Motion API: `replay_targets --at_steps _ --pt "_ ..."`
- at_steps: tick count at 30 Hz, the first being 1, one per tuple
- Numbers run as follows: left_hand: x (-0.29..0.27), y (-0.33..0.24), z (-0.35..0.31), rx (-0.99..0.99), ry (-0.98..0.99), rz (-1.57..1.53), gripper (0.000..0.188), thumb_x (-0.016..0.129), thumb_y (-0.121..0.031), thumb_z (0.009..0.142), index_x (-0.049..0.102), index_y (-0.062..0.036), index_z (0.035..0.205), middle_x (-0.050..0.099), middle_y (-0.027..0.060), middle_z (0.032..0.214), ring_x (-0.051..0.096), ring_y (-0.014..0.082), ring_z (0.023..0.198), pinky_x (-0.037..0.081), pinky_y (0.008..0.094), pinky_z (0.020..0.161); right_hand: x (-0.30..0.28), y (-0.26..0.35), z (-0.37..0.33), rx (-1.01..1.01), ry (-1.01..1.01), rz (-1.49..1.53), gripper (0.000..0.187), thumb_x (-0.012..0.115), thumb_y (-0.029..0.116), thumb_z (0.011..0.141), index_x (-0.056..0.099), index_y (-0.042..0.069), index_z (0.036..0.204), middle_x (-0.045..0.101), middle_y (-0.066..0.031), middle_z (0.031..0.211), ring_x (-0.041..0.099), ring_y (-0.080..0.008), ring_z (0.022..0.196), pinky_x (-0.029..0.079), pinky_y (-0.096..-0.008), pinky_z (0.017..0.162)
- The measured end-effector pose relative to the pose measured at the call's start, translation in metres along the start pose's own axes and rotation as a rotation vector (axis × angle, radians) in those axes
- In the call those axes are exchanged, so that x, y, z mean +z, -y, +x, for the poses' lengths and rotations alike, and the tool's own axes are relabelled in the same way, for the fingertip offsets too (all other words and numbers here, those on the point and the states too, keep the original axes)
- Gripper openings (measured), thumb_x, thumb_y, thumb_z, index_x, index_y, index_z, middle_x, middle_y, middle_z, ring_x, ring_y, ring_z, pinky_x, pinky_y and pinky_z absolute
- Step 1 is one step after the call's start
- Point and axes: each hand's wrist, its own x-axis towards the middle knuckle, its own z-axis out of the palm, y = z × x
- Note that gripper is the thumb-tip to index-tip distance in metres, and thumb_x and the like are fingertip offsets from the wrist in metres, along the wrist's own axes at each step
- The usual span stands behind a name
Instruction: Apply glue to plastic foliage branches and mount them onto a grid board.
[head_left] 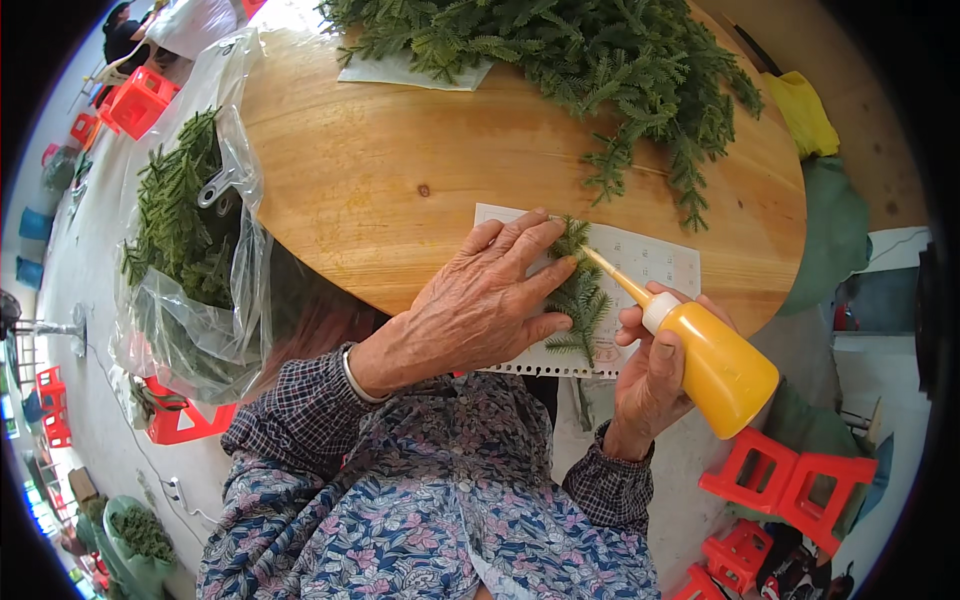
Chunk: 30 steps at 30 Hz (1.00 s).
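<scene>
My left hand [490, 290] lies stretched over the left part of a white printed sheet [660, 255], fingers extended and thumb apart. Its fingertips touch the left edge of a green fir sprig [588, 298] that lies on the sheet. From the right, my right hand [655, 375] grips a squeeze bottle [720, 365] with yellow contents, a white collar and a long thin nozzle. The bottle is tilted, and its nozzle tip sits at the upper part of the sprig, near my left fingertips. Whether anything comes out of the tip cannot be made out.
A big pile of fir branches [600, 50] covers the far side of the round wooden table [350, 190], over a pale sheet [415, 72]. At left, a clear plastic bag [250, 300] holds more branches. Red stools [750, 470] stand right and left; a person [125, 40] sits far left.
</scene>
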Motion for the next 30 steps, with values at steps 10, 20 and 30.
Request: replay_targets --at_steps 10,20,30 --pt "-0.0015 0.0008 -0.0024 -0.003 -0.007 -0.005 0.047 0.063 -0.038 0.087 0.058 -0.0055 0.121 0.043 0.0159 0.138 0.039 0.0318 0.132 0.035 0.0418 0.101 0.0072 0.0021 -0.0045 -0.065 0.014 -0.045 0.049 0.072 0.016 0.080 0.041 0.005 0.116 0.063 -0.0220 0.103 0.064 -0.0213 0.064 0.053 -0.0262 0.054" --pt "0.0004 0.0022 -0.0030 0.015 -0.028 -0.004 0.047 0.063 -0.037 0.085 0.058 -0.0040 0.118 0.044 0.0176 0.136 0.040 0.0331 0.130 0.035 0.0415 0.100 0.0065 0.0017 -0.0056 -0.093 0.029 -0.070 0.050 0.073 0.023 0.081 0.041 0.004 0.116 0.063 -0.0223 0.103 0.064 -0.0214 0.064 0.053 -0.0263 0.053" --pt "0.0032 0.0024 -0.0019 0.040 -0.046 0.007 0.046 0.064 -0.035 0.084 0.056 -0.0040 0.116 0.045 0.0186 0.133 0.042 0.0342 0.128 0.036 0.0416 0.099 0.0013 0.0045 -0.0095 -0.066 0.010 -0.071 0.050 0.072 0.020 0.081 0.041 0.005 0.117 0.063 -0.0229 0.104 0.064 -0.0216 0.065 0.053 -0.0260 0.054"
